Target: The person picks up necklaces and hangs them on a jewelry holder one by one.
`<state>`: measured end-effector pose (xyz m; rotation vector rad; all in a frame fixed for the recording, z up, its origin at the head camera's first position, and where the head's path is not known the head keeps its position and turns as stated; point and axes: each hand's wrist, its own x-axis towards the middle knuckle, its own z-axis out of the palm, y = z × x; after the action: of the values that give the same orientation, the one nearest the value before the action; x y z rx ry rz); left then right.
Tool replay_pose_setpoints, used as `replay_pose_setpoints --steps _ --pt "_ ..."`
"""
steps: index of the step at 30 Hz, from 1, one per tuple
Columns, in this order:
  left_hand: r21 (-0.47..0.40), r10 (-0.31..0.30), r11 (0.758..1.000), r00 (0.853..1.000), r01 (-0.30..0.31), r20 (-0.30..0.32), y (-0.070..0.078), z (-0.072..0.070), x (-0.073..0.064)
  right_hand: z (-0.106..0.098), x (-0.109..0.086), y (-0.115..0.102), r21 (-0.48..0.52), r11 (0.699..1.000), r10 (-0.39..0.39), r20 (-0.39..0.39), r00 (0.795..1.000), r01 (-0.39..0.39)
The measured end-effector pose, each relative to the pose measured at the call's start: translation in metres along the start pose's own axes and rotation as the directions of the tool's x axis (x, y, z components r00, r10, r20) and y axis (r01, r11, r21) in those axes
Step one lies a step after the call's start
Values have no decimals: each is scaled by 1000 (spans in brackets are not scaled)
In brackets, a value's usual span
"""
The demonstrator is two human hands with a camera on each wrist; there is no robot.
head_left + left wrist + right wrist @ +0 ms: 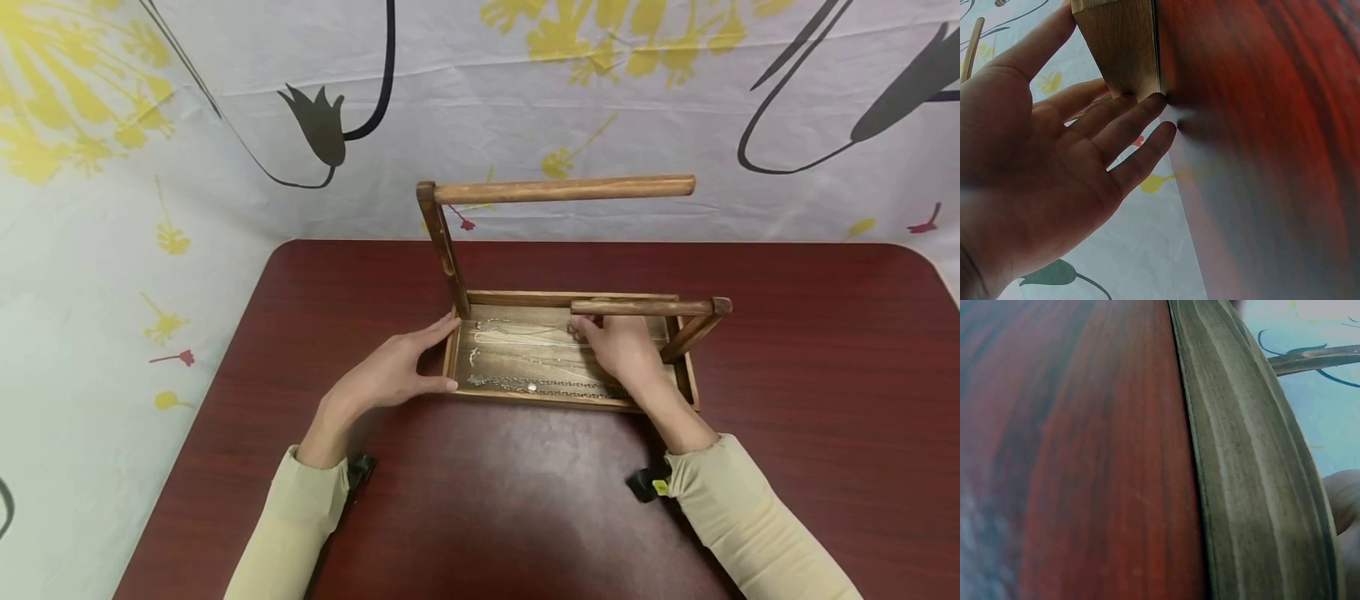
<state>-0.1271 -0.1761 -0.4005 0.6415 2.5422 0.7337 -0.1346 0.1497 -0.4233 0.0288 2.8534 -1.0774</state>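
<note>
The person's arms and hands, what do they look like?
The left hand and right hand wear no gloves. The long sleeves are pale yellow and wrinkled. A small black device shows by each wrist; the right one has a yellow patch.

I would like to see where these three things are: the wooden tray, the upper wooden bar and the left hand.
Wooden tray (558, 402): head view, on its near wall.
Upper wooden bar (566, 191): head view, midway along it.
Left hand (390, 368): head view, on its back.
</note>
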Motion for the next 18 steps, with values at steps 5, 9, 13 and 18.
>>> replay_pose_setpoints --steps 5,9,13,18 --pt "5 -1 1000 1000 1 2 0 0 0 -5 -2 -3 49 999 -21 -35 999 23" --pt "4 -6 1000 1000 6 5 0 0 -1 -12 -5 -6 78 997 -22 -36 999 25" --pt "-1 -8 1000 1000 8 7 0 0 -1 -17 -9 -11 127 992 -5 -23 1000 8" --pt "3 -6 1000 1000 6 9 1 -1 0 -23 -14 -15 181 983 -22 -11 1000 23"
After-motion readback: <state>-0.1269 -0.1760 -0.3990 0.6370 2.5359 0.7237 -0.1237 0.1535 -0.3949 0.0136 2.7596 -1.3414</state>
